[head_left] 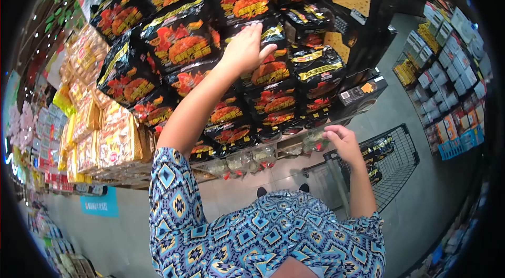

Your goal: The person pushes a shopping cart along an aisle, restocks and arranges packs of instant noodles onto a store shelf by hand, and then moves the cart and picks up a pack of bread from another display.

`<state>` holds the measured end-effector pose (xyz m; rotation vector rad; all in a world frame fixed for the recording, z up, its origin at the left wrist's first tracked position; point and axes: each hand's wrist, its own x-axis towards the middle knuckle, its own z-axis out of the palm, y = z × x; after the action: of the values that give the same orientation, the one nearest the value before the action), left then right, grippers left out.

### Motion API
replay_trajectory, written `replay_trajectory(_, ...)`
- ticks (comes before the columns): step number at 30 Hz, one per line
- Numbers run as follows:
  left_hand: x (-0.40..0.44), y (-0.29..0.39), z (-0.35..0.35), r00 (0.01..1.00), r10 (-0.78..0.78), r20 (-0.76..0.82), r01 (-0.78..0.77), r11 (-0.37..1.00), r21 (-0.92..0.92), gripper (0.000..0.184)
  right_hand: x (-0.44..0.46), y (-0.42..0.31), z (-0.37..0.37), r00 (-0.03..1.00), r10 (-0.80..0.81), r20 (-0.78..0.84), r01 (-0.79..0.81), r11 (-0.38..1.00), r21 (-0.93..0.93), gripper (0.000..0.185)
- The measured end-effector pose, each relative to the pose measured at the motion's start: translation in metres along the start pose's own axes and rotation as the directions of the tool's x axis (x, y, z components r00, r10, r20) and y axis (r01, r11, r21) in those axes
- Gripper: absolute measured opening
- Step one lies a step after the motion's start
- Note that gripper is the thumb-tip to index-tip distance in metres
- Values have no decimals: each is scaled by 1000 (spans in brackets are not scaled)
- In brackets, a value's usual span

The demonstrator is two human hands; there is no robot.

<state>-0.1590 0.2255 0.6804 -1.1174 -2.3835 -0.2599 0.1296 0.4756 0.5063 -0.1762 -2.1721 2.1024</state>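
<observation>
Black packages (179, 44) with red and orange food pictures are stacked in tall columns in front of me. My left hand (248, 49) lies on the upper part of one black package in the middle columns, its thumb spread away from the other fingers. The top of that package is partly hidden under the hand. On the right, my right hand (341, 141) is near the lower edge of the display, above the cart handle side, with its fingers curled and parted. I see nothing held in it.
A wire shopping cart (402, 165) with black packages inside stands at the lower right. Golden packages (118, 136) are piled at the left. Black boxes with cracker pictures (365, 91) are at the right of the stack. A stocked shelf (447, 83) stands farther right.
</observation>
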Motion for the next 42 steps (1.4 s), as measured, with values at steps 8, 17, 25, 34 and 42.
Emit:
replay_trajectory(8,28,22,-1,947,-151,284,187,977,-104,84,-20,5,-10,997,-1,-72,-3,999,-50,24)
replay_trajectory(17,28,9,23,971,-79,227,98,993,-74,68,-36,-1,-21,984,70,-164,-75,997,-26,23)
replay_trajectory(25,-35,110,6,971,239,12,-185,781,-596,34,-38,27,-50,968,13,-251,-29,998,-60,26)
replay_trajectory(34,-276,151,167,470,422,775,182,813,-553,42,-136,125,-158,763,124,-635,-568,598,-566,21)
replay_trajectory(42,-352,144,160,290,236,928,526,771,-360,41,-204,160,-159,673,458,-581,-738,366,-567,19)
